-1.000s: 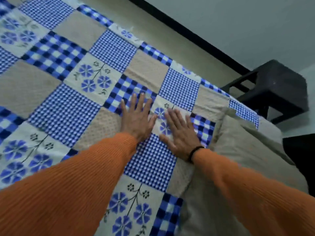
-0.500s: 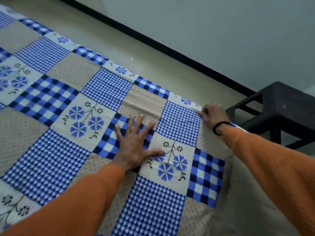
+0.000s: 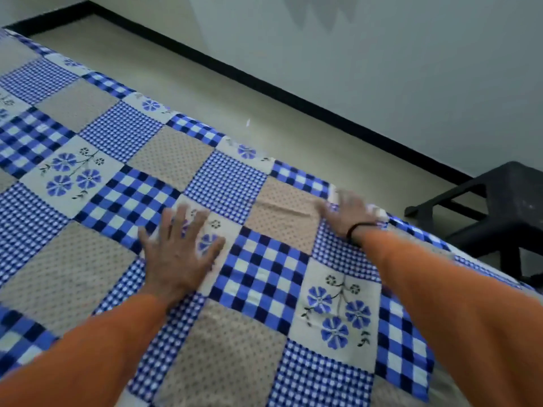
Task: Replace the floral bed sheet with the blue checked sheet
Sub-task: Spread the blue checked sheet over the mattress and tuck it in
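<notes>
My left hand (image 3: 179, 254) lies flat on the blue checked sheet (image 3: 264, 277), palm down, fingers straight and spread wide, the thumb pointing off to my right. It presses on a white square with blue flowers, the fingertips reaching toward the far side of the bed. My left forearm, in an orange sleeve (image 3: 88, 353), runs up from the lower left corner and stays low over the cloth.

My right hand (image 3: 346, 212) is stretched further out, at the far edge of the sheet where the bed drops to the floor (image 3: 264, 113). It is blurred, so I cannot tell whether its fingers lie flat on the hem or curl round it; the back of the hand faces up and the fingers point left along the edge. A dark band (image 3: 357, 230) circles that wrist, and the orange sleeve climbs from the lower right corner.

The sheet is spread across the bed, a patchwork of blue checks, beige dotted squares and flower panels, with a small crease just left of my right hand. Beyond the bed's corner, a black stool (image 3: 499, 207) stands on the floor near the wall (image 3: 382, 69).
</notes>
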Tool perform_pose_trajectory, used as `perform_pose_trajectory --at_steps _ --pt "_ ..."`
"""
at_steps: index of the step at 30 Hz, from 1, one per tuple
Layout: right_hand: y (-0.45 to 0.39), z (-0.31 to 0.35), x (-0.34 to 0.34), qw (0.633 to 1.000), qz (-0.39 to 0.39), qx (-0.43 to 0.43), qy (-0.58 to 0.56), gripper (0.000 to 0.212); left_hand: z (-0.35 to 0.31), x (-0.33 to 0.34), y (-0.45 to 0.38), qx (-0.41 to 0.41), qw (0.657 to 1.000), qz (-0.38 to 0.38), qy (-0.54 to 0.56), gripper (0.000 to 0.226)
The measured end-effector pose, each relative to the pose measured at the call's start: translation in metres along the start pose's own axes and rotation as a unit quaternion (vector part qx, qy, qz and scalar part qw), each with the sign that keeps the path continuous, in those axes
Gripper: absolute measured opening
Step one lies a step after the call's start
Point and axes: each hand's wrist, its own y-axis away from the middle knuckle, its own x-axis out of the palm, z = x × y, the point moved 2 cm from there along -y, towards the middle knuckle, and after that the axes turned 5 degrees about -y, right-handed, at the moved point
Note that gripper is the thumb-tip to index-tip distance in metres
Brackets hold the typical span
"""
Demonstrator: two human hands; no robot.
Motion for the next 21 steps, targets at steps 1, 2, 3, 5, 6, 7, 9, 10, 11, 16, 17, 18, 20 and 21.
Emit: perform_pose_trajectory --at_steps 1,2,3,5,6,7,9,10,11,16,17,18,20,21 --pt "-0.011 0.0 -0.008 0.994 -0.009 0.103 -0.027 0.115 0.021 -0.003 -0.011 -0.002 1.0 0.02 -0.007 0.082" --pt "-0.011 0.013 -0.011 0.99 -0.013 0.135 -0.038 0.11 0.035 -0.004 -0.021 0.005 0.999 0.038 -0.019 0.086" --pt "-0.006 0.032 -0.011 0.996 -0.031 0.084 -0.027 0.097 0.042 -0.005 -0.029 0.014 0.998 0.048 -0.025 0.088" --pt "0.022 0.084 0.002 0.984 -0.067 -0.163 0.009 0.077 0.044 -0.005 -0.036 0.021 0.999 0.045 -0.016 0.089" --pt "0.036 0.103 0.016 0.968 -0.051 -0.244 0.031 0.074 0.043 -0.005 -0.037 0.023 0.999 0.035 -0.011 0.088" --pt "0.039 0.116 0.022 0.967 -0.028 -0.25 0.045 0.074 0.041 -0.006 -0.038 0.024 0.999 0.027 -0.012 0.088" --pt "0.012 0.131 0.025 0.995 -0.035 -0.098 0.009 0.077 0.043 -0.006 -0.039 0.029 0.999 0.03 -0.013 0.088" --pt "-0.002 0.141 0.02 0.999 -0.033 0.01 -0.02 0.079 0.044 -0.004 -0.038 0.03 0.999 0.035 -0.01 0.088" --pt "-0.015 0.155 0.013 0.995 -0.027 0.08 -0.046 0.081 0.046 -0.003 -0.038 0.03 0.999 0.039 -0.007 0.088" --pt "-0.022 0.261 0.022 0.989 -0.027 -0.145 0.013 0.082 0.056 -0.01 -0.039 0.052 0.997 0.047 0.036 0.082" --pt "-0.022 0.273 0.025 0.99 -0.023 -0.136 0.013 0.083 0.068 -0.012 -0.036 0.051 0.997 0.051 0.034 0.081" --pt "-0.024 0.285 0.027 0.993 -0.034 -0.113 0.01 0.086 0.085 -0.015 -0.03 0.039 0.998 0.05 0.025 0.08" --pt "-0.025 0.314 0.03 0.994 -0.055 -0.096 0.014 0.093 0.133 -0.021 -0.011 -0.019 0.999 0.029 0.006 0.078" --pt "-0.022 0.335 0.034 0.993 -0.054 -0.108 0.012 0.095 0.162 -0.025 0.003 -0.047 0.999 0.02 -0.001 0.078"
